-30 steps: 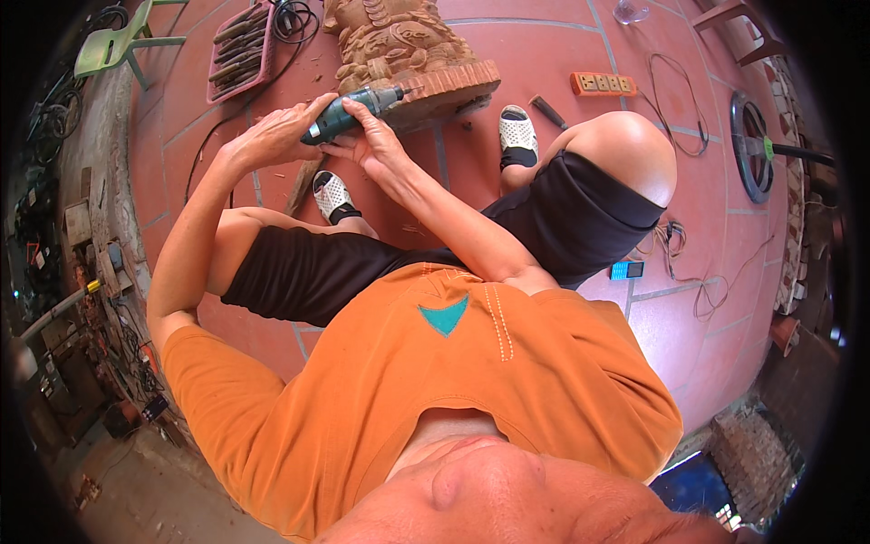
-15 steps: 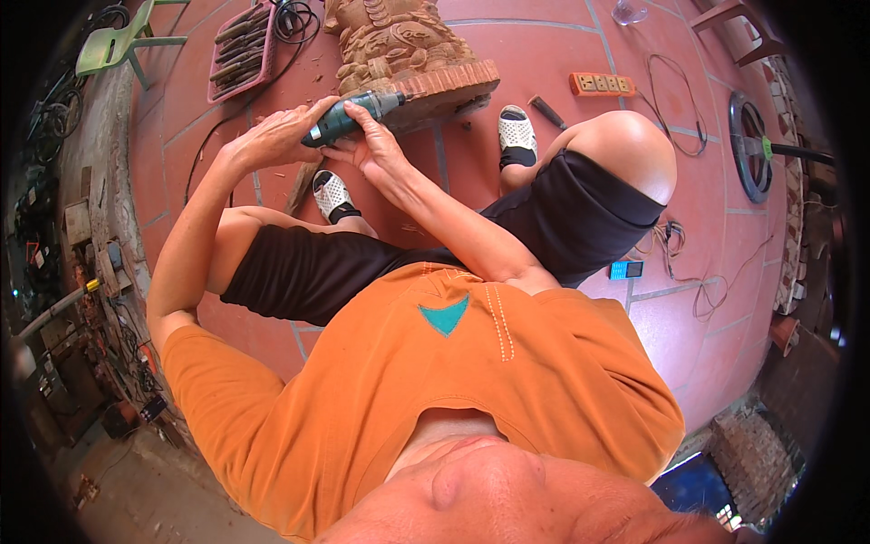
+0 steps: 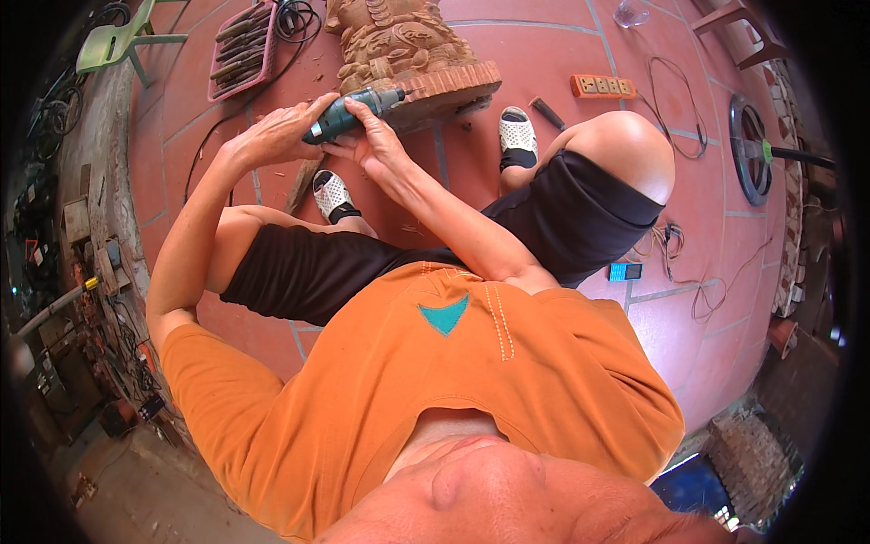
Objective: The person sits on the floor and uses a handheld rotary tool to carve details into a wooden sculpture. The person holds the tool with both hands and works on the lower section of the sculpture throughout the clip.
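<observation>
Both hands are closed around a teal die grinder [image 3: 349, 111] with a grey nose and a thin bit. My left hand [image 3: 285, 131] wraps its rear part from the left, while my right hand [image 3: 376, 147] supports the body from the near right side, thumb on top. The bit points right, close to the near edge of a carved wooden figure [image 3: 399, 45] on a thick base; whether it touches the wood I cannot tell. The lower fingers of my left hand are partly hidden.
A pink basket of carving tools [image 3: 243, 56] stands beyond my left hand. A mallet or chisel-like tool [image 3: 546, 112] lies by my right foot, near an orange power strip [image 3: 603, 86]. A blue phone [image 3: 625, 271], cables, a fan [image 3: 750, 150] and a green chair [image 3: 109, 47] lie around.
The grinder's nose has tilted very slightly away from me, both hands keeping their hold. The carved figure appears almost unmoved.
</observation>
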Demonstrator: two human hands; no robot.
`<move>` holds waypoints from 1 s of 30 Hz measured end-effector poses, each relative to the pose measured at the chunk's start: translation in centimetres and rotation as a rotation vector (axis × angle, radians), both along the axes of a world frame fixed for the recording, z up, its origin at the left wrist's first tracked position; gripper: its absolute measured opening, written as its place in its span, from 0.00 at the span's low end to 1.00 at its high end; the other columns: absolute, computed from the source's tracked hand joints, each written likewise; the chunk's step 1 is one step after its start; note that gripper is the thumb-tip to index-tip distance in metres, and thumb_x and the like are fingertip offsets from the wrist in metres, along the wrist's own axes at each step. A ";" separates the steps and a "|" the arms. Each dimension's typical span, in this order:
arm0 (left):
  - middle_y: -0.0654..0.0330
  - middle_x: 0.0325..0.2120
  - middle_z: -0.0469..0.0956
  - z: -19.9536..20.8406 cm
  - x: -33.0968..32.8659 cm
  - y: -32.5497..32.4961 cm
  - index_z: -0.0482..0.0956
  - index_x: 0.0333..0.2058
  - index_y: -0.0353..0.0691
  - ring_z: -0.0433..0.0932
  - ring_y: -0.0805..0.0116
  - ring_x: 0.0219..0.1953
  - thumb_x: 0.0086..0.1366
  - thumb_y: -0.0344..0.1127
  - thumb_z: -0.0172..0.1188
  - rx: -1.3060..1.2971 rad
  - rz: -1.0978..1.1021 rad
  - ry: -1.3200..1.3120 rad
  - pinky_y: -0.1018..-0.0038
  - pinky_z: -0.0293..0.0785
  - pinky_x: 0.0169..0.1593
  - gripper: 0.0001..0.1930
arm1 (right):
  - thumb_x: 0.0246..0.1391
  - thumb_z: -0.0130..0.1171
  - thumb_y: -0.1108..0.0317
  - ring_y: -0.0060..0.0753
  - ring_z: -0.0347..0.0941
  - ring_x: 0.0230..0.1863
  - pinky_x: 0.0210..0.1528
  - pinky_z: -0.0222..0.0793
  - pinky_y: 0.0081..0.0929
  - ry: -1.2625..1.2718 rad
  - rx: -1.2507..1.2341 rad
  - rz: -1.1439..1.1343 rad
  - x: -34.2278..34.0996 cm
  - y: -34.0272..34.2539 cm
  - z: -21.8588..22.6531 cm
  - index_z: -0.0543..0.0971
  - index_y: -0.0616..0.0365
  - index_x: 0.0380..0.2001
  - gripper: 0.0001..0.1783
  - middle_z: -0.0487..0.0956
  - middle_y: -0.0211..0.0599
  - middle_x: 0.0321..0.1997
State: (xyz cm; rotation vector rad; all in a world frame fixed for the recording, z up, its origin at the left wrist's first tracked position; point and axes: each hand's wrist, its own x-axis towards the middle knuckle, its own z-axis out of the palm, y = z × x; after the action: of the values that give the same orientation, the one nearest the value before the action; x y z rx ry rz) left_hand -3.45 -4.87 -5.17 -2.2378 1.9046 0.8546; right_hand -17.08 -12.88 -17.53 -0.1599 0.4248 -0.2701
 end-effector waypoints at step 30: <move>0.41 0.40 0.76 -0.3 0.3 -0.4 0.51 0.66 0.45 0.77 0.42 0.43 0.50 0.35 0.69 -0.008 0.017 -0.058 0.55 0.73 0.47 0.47 | 0.55 0.65 0.62 0.46 0.81 0.45 0.49 0.77 0.59 -0.032 0.026 0.032 1.0 -1.2 -1.1 0.75 0.56 0.47 0.18 0.81 0.39 0.44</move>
State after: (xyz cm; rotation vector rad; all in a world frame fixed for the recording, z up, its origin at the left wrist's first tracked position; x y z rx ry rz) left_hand -3.11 -5.25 -5.44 -2.2608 1.8704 0.7769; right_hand -16.03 -14.06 -18.63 -0.1367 0.3940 -0.2356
